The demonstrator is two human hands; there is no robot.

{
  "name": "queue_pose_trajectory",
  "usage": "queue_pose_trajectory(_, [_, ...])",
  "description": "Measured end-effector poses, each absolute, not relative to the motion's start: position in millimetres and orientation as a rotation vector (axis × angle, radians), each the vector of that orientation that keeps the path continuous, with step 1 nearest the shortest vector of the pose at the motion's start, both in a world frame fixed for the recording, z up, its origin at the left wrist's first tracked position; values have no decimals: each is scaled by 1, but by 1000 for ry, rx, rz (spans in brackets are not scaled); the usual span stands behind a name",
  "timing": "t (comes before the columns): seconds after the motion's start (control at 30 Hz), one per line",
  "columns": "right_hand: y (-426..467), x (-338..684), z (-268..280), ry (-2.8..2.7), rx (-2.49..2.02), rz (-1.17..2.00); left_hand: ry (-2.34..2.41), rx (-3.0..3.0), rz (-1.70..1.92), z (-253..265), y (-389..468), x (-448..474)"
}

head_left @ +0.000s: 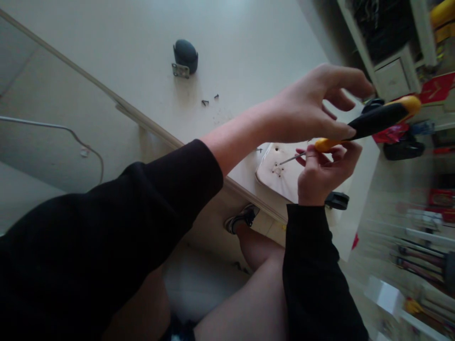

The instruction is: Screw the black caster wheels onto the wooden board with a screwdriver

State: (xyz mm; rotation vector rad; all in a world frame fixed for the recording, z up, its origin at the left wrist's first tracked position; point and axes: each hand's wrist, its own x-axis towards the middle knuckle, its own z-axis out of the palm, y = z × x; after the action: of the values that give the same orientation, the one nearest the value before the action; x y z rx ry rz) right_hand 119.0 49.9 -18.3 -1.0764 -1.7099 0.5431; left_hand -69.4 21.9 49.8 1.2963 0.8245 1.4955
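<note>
My right hand [322, 175] grips a yellow-and-black screwdriver [378, 118] at the front of its handle. The slanted shaft points at small holes in a white, round-cornered panel [289, 177]. Over the handle, my left hand [320, 104] has its fingers curved and apart; its thumb appears to touch the handle without wrapping it. A black caster [337, 200] is by the panel's right end, and another dark round part [373, 105] shows partly behind the handle. My hands hide part of the panel.
On the white table [249, 47] lie a caster with a metal plate [185, 59] and small screws [205, 102]. The table edge runs diagonally above my legs. At right are blurred shelves with tools [423, 265]; a white cable [64, 126] hangs at left.
</note>
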Motion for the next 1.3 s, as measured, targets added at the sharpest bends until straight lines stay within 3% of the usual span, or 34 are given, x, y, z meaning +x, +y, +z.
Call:
queue_pose_trajectory(0.2, [53, 125, -22, -1633, -1119, 559, 1438, 1228, 1381, 29, 27, -75])
queue_pose_trajectory(0.4, [45, 117, -11, -1522, -1183, 655, 1828, 1518, 644, -8, 12, -95])
queue_pose_trajectory(0.5, [44, 112, -2, -1452, -1209, 707, 1888, 1610, 475, -16, 5, -97])
queue_pose_trajectory(0.8, [51, 121, 10, -1346, -1229, 800, 1902, 1776, 267, -13, -2, -83])
queue_pose_trajectory(1.3, [56, 132, 16, -1236, -1211, 868, 1854, 1838, 240, -32, 11, -81])
